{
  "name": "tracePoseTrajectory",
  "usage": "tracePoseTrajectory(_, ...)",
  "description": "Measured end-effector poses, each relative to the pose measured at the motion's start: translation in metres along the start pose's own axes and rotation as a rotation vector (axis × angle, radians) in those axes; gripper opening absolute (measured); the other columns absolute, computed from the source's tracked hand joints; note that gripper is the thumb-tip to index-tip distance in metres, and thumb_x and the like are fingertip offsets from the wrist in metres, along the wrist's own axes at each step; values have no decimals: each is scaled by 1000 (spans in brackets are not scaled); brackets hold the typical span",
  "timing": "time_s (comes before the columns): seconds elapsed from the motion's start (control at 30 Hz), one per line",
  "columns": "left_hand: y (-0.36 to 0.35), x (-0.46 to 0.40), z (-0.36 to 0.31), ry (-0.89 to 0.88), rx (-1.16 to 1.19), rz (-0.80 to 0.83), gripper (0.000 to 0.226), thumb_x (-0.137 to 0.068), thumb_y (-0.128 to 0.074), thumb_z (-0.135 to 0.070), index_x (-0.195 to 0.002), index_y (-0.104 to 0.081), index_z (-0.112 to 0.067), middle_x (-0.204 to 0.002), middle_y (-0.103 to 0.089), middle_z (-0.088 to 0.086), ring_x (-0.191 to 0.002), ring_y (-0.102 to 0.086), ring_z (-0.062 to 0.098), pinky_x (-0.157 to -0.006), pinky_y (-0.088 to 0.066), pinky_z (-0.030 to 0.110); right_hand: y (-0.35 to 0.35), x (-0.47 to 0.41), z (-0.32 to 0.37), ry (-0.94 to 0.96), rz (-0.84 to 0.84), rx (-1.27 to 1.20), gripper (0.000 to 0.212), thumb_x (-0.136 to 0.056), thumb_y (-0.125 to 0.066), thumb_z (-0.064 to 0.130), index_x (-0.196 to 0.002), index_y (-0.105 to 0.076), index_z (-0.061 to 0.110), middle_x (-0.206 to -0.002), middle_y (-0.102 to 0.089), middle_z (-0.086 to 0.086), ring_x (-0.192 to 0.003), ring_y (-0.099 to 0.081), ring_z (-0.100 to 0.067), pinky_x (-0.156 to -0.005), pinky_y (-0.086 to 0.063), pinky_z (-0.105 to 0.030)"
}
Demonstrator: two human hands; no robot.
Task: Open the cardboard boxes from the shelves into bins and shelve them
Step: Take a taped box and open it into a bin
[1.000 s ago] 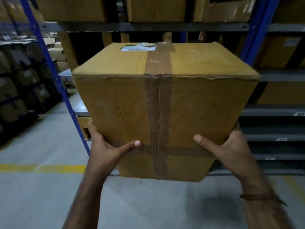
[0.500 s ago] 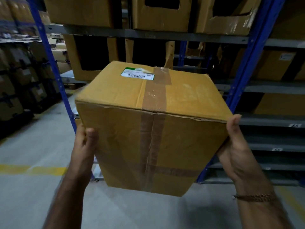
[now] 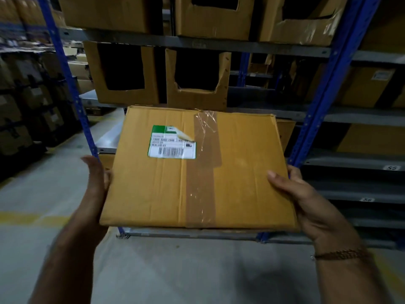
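Observation:
A sealed brown cardboard box (image 3: 241,178) hangs in the air in front of the shelves, its taped top facing me. A white and green barcode label (image 3: 172,142) with a peeling corner sits on that top beside the tape strip. My left hand (image 3: 96,181) presses flat against the box's left side. My right hand (image 3: 306,205) holds the right side, thumb lying over the top edge. The box's lower faces are hidden.
Blue-posted steel shelving (image 3: 324,93) stands right behind the box. Cardboard bins with cut-out fronts (image 3: 127,71) fill its upper levels. More stacked boxes (image 3: 24,106) line the aisle at left. Grey concrete floor with a yellow line (image 3: 28,217) lies below.
The box has come down from chest height and tipped toward me, so its front face is out of sight and only the top shows. Both hands shifted from the front to the sides.

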State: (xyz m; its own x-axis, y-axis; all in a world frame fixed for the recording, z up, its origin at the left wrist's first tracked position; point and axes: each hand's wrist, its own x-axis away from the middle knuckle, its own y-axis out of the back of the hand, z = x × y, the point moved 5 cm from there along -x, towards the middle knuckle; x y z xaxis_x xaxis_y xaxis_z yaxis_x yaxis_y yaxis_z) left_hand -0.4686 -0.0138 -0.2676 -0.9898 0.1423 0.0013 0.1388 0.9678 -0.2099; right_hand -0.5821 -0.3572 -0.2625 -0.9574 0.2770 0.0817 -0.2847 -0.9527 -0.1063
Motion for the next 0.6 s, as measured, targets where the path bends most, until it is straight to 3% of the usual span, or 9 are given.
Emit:
tracePoseTrajectory(0.03, -4, -1, -2, -15, -22, 65, 84, -94, -13, -72, -107, -84, -28, -111, -79, 11, -103, -76, 25, -84, -64, 42, -4, -1, 1, 4, -11, 34, 135, -33, -103, 60, -149, -40, 34, -130, -67, 2, -113, -71, -22, -82, -60, -39)
tracePoseTrajectory(0.1, 16, -5, 8, -60, -59, 104, 69, -112, -13, -46, -148, -54, -4, -146, -56, 27, -137, -54, 38, -114, -44, 49, -4, -2, 2, 6, -60, 78, 121, -47, -99, 64, -149, -39, 39, -129, -68, 3, -114, -69, -21, -89, -58, -42)
tracePoseTrajectory(0.13, 24, -6, 15, -47, -73, 98, 61, -114, -15, -38, -151, -46, -1, -151, -50, 29, -142, -48, 41, -116, -39, 48, -1, -2, 2, -7, -70, 83, 118, -50, -99, 63, -149, -40, 39, -129, -68, 3, -114, -70, -22, -93, -58, -44)
tracePoseTrajectory(0.17, 25, -4, 21, -28, -158, 145, 56, -113, -23, -41, -147, -51, -6, -145, -57, 28, -136, -53, 42, -112, -43, 50, 3, -4, 2, -21, -76, 97, 120, -48, -100, 63, -150, -43, 36, -130, -69, 2, -115, -70, -23, -96, -58, -47)
tracePoseTrajectory(0.23, 15, 9, 22, 177, -251, 222, 48, -99, -55, -58, -131, -64, -24, -122, -75, 12, -113, -72, 35, -98, -54, 54, 11, -7, -2, -85, -77, 185, 126, -37, -99, 57, -148, -46, 28, -129, -70, 0, -115, -70, -25, -98, -57, -51)
tracePoseTrajectory(0.3, 16, 5, 37, 279, -322, 275, 64, -80, -78, -65, -133, -64, -32, -125, -75, 2, -113, -73, 30, -98, -55, 56, 16, -8, -7, -115, -63, 268, 132, -30, -101, 53, -147, -46, 25, -131, -68, -2, -117, -68, -27, -102, -55, -55)
tracePoseTrajectory(0.37, 12, 2, 37, 274, -327, 237, 73, -80, -75, -63, -143, -57, -31, -135, -69, 3, -123, -67, 33, -103, -52, 59, 20, -9, -13, -105, -72, 303, 140, -26, -102, 56, -149, -44, 25, -133, -66, -1, -118, -67, -25, -102, -56, -54)
tracePoseTrajectory(0.5, 12, -20, 39, 140, -223, 91, 82, -100, -36, -72, -158, -37, -14, -147, -55, 13, -132, -55, 39, -114, -42, 57, 13, -9, -13, -13, -78, 330, 150, -20, -95, 77, -152, -33, 43, -133, -60, 9, -118, -64, -18, -95, -57, -48)
tracePoseTrajectory(0.6, -2, -32, 34, 41, -440, 38, 89, -83, -62, -82, -156, -28, -45, -140, -58, -4, -118, -64, 25, -99, -54, 52, 8, -12, -14, 42, -139, 339, 138, -33, -87, 88, -153, -39, 40, -135, -64, 7, -117, -66, -20, -100, -56, -55)
